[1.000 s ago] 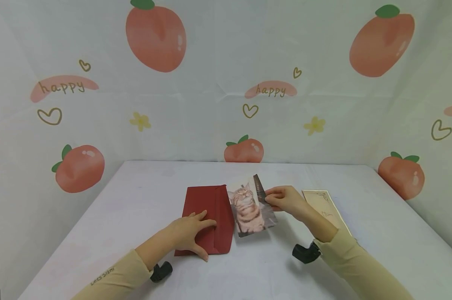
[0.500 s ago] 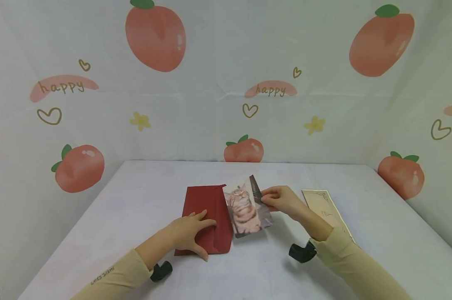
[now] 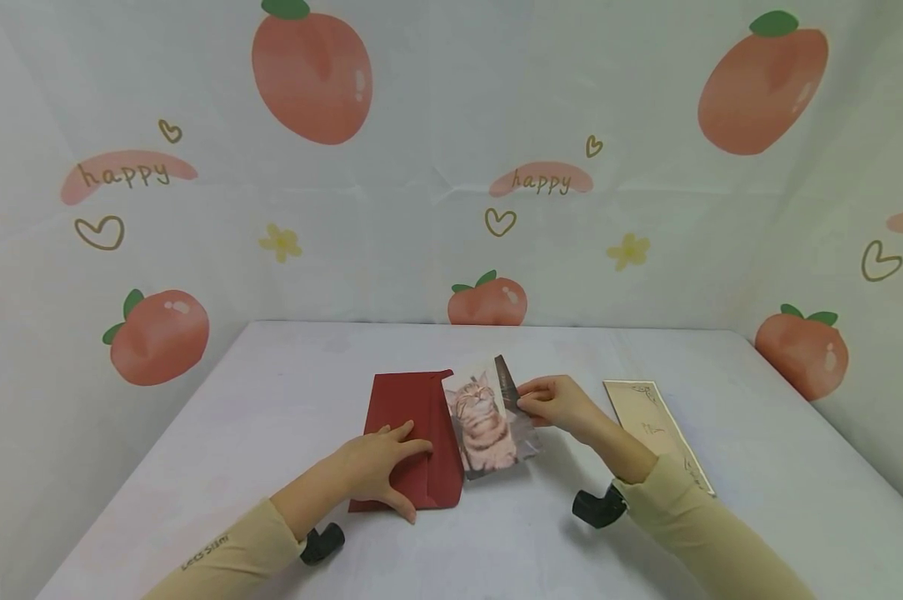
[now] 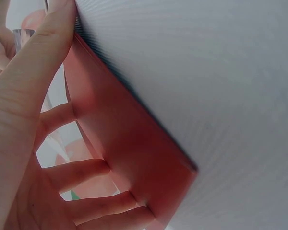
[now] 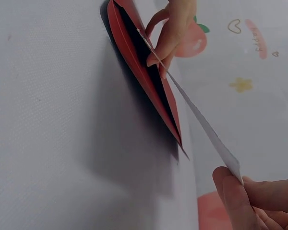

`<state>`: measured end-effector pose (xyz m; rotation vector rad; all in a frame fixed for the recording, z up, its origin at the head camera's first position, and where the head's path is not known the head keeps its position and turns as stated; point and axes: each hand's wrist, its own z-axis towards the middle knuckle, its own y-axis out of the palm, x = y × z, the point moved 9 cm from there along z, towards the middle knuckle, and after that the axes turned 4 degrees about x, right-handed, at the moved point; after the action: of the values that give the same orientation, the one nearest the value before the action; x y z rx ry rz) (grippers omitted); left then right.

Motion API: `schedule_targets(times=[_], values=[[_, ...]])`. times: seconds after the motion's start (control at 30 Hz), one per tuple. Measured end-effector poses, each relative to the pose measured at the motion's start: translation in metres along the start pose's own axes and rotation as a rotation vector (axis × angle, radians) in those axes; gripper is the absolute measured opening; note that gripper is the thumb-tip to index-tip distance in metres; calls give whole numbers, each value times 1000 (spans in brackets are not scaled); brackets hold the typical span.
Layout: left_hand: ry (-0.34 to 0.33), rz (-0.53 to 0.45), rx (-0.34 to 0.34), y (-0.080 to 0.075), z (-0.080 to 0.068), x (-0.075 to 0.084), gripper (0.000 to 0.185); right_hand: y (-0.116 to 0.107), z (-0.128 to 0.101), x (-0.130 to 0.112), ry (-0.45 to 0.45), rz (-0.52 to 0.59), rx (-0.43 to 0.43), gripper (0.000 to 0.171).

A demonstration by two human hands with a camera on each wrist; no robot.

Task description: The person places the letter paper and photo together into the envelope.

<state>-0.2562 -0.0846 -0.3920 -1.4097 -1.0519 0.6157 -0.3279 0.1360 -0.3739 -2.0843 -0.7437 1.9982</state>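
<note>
One cream card (image 3: pixel 654 421) (forearm (image 3: pixel 631 450) overlapping); right hand (image 3: pixel 561 404) pinching cat picture (image 3: pixel 485 423), left hand (image 3: pixel 376 467) spread on envelope (image 3: pixel 406 400).

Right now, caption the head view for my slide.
Left hand on a red envelope, right hand pinching a cat picture.

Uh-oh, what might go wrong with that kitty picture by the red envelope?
The kitty picture is tilted at the red envelope's open side, so a corner might catch and bend. The right hand pinches it by just one side, so it could swing or slip. The left hand rests on the envelope; pressing hard might squeeze the gap shut.
</note>
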Motion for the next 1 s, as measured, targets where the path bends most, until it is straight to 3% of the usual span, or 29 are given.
schedule_targets(times=[1.0], values=[[-10, 5, -11, 1, 0, -1, 86, 18, 7, 4, 15, -6, -5, 29]])
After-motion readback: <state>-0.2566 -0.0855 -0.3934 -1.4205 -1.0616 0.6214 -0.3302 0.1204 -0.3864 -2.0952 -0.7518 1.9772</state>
